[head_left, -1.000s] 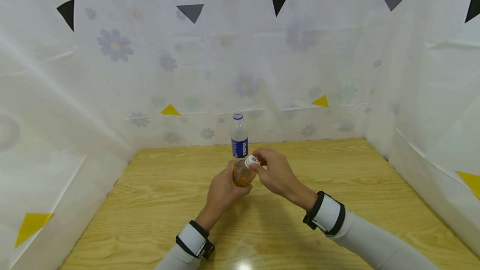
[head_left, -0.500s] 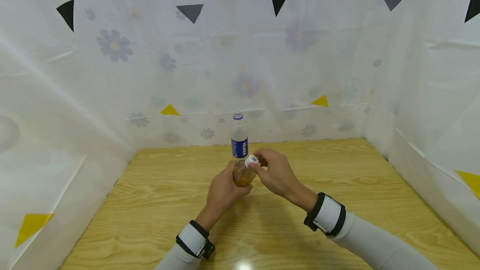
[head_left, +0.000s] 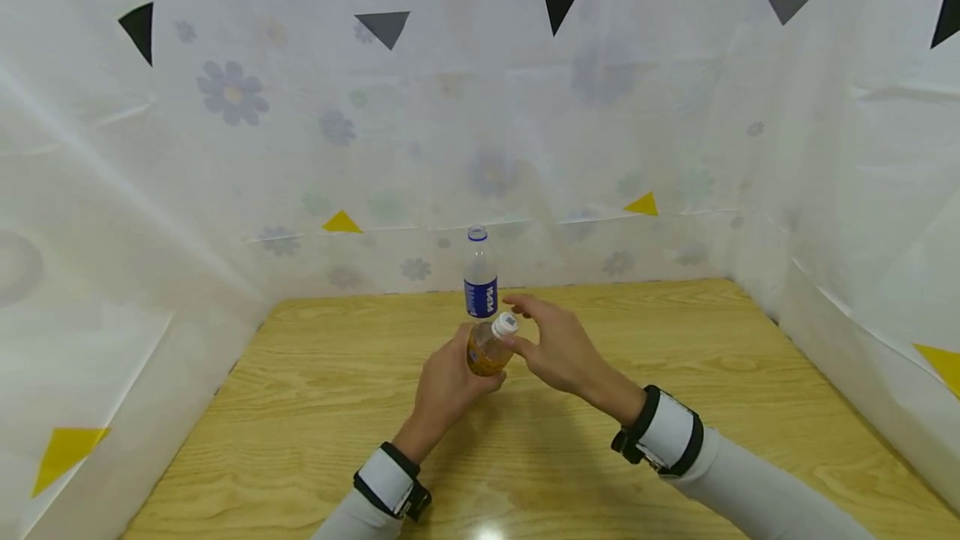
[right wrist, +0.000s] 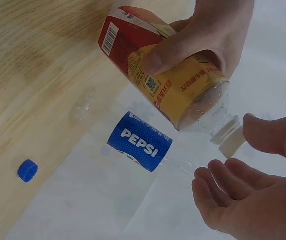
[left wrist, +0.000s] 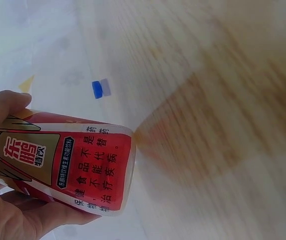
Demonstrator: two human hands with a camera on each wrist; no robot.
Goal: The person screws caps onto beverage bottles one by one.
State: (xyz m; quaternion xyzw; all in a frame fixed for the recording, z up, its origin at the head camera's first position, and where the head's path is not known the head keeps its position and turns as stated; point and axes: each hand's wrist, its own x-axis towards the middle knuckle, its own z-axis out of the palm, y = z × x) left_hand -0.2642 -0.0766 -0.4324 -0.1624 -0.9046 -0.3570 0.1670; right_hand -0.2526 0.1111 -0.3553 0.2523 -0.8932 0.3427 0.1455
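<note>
My left hand (head_left: 446, 382) grips a drink bottle (head_left: 486, 357) with a red and gold label round its body. The bottle leans to the right, and its base is close to the tabletop in the left wrist view. A white cap (head_left: 506, 323) sits on its neck. Beside the cap is my right hand (head_left: 562, 348), its thumb right at the cap's edge and its fingers spread away from it, as the right wrist view shows. An uncapped clear Pepsi bottle (head_left: 481, 297) with a blue label stands upright just behind.
A blue bottle cap (right wrist: 27, 171) lies on the wooden table (head_left: 315, 373) near the Pepsi bottle. White sheeting (head_left: 420, 132) with flower prints and stuck-on triangles walls off the back and both sides.
The right hand's fingers held the white cap in the earlier frames and have now come apart from it. The left hand and both bottles have barely moved.
</note>
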